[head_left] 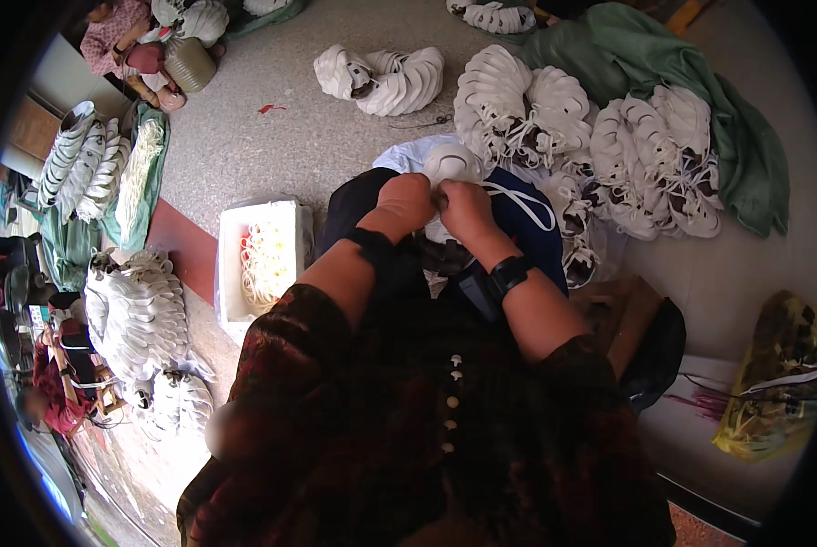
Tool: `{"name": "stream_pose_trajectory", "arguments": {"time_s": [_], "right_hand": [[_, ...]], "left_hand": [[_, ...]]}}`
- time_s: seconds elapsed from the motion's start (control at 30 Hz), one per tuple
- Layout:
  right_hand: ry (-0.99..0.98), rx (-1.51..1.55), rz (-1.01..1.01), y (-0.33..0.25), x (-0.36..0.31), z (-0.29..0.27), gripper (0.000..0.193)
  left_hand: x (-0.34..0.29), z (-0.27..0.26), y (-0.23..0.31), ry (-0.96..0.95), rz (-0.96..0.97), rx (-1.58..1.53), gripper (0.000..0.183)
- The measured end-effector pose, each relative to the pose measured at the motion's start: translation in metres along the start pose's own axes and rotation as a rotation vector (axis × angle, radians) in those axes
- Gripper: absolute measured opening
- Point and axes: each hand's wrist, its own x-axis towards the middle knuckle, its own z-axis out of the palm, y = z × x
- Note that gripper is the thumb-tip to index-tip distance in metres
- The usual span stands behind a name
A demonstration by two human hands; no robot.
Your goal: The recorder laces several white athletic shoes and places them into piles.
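I'm seeing bundles of white shoes (495,91) crowding the far right beside a green cloth (747,164), while a shoe pile (137,314) is lying at the left. A white bin (231,287) is standing left of centre, holding pale laces (267,260). In the middle, the left hand (410,202) and right hand (467,210) are meeting, curled closed, at a white shoe (453,161), hiding what their fingertips are pinching; I can't tell.

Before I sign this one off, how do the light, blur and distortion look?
All in the head view: glare burns out the floor at lower left; the dark shirt sinks into shadow, losing detail; a pale blurred patch sits near its left edge; the scene bends toward the black fisheye rim; left hand and right hand read clearly, though what lies between them doesn't.
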Motion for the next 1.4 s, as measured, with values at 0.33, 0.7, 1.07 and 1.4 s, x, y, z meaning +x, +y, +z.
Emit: {"name": "stream_pose_trajectory", "arguments": {"time_s": [0.33, 0.7, 1.07, 1.4], "right_hand": [[0.145, -0.134, -0.356, 0.001, 0.002, 0.004, 0.002], [-0.088, 1.558, 0.201, 0.04, -0.006, -0.067, 0.008], [-0.236, 1.368, 0.208, 0.037, -0.042, -0.061, 0.016], [-0.017, 1.438, 0.325, 0.057, -0.053, -0.049, 0.013]], "left_hand": [[0.003, 0.009, -0.024, 0.03, 0.1, -0.227, 0.02], [-0.005, -0.002, 0.0, 0.089, 0.142, -0.688, 0.016], [0.029, -0.024, 0.049, -0.34, 0.217, 0.149, 0.029], [-0.005, -0.032, 0.05, -0.07, 0.196, 0.245, 0.015]]}}
